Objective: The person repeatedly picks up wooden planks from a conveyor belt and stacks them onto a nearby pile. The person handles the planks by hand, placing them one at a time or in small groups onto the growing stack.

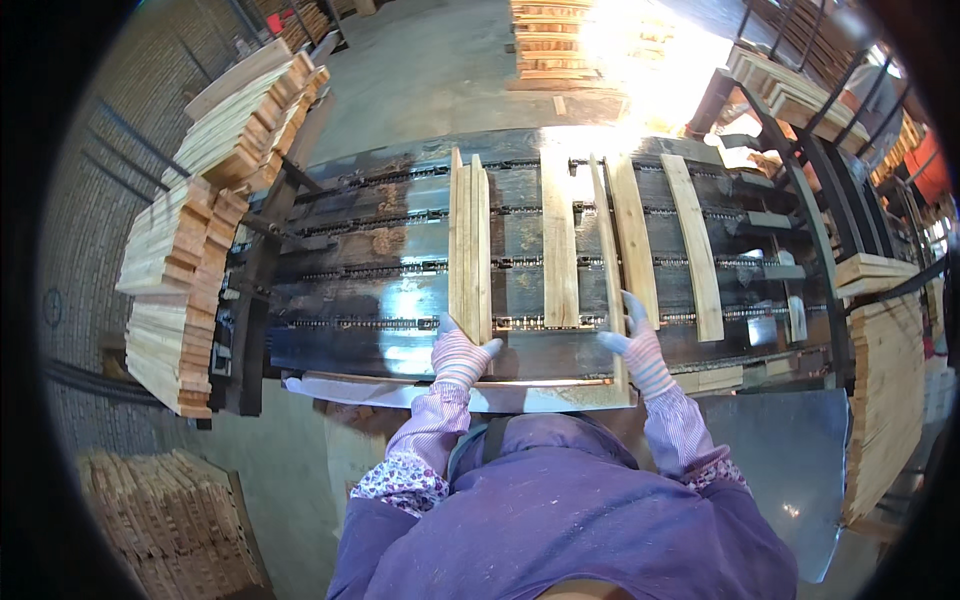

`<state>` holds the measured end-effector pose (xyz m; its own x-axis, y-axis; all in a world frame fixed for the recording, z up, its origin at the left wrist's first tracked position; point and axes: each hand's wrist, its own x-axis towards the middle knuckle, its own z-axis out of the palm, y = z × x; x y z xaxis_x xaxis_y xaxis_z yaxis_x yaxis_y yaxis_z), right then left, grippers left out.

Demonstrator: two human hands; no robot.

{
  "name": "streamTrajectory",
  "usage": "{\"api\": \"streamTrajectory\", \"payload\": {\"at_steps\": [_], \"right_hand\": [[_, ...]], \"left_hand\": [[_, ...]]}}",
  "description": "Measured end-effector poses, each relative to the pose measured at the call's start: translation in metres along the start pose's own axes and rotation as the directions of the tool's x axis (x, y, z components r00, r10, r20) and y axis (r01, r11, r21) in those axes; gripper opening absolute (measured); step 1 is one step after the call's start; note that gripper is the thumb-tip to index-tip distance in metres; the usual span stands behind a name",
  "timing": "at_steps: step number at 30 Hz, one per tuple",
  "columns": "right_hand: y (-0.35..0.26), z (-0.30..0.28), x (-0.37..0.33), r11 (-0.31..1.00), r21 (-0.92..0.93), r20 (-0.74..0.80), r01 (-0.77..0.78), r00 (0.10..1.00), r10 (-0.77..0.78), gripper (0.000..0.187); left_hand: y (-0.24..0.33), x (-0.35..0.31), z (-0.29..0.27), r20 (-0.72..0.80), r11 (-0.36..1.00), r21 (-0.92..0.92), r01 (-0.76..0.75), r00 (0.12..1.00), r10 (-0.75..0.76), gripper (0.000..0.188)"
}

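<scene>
Black steel chain conveyor [400, 290] fills mid-frame, with stacked planks [190, 290] seen at left. A bundle of slats on edge [470, 245] is gripped at its near end by the gloved left hand [460, 357]. One slat [610, 270] is pinched by the right hand [640, 352]; three slats [632, 240] lie unsorted.

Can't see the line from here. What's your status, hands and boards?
Left hand on stacked planks. Right hand on an on-edge plank. Three loose planks around it on the chain conveyor.
</scene>
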<state>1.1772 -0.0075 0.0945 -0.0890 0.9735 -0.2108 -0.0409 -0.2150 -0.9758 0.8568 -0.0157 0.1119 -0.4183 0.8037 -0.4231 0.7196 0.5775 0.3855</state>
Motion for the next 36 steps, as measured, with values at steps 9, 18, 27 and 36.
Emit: {"api": "streamTrajectory", "payload": {"at_steps": [9, 18, 27, 36], "right_hand": [[-0.022, -0.015, 0.002, 0.996, 0.063, 0.041, -0.069, 0.997, 0.067, 0.089], [-0.023, -0.034, 0.069, 0.99, 0.14, 0.238, 0.034, 0.969, -0.067, 0.09], [-0.077, -0.019, 0.081, 0.982, 0.158, 0.342, 0.107, 0.926, -0.156, 0.088], [-0.104, -0.036, 0.086, 0.97, 0.196, 0.279, 0.147, 0.939, -0.198, 0.089]], "left_hand": [[-0.039, 0.005, -0.011, -0.116, 0.937, -0.329, -0.12, 0.989, 0.086, 0.1], [-0.01, -0.165, -0.168, -0.441, 0.273, -0.843, -0.464, 0.886, 0.144, 0.083], [-0.039, -0.195, -0.347, -0.934, 0.661, -0.357, -0.66, 0.265, -0.239, 0.087], [-0.068, -0.127, -0.424, -0.661, 0.796, -0.605, -0.02, 0.569, -0.489, 0.124]]}}
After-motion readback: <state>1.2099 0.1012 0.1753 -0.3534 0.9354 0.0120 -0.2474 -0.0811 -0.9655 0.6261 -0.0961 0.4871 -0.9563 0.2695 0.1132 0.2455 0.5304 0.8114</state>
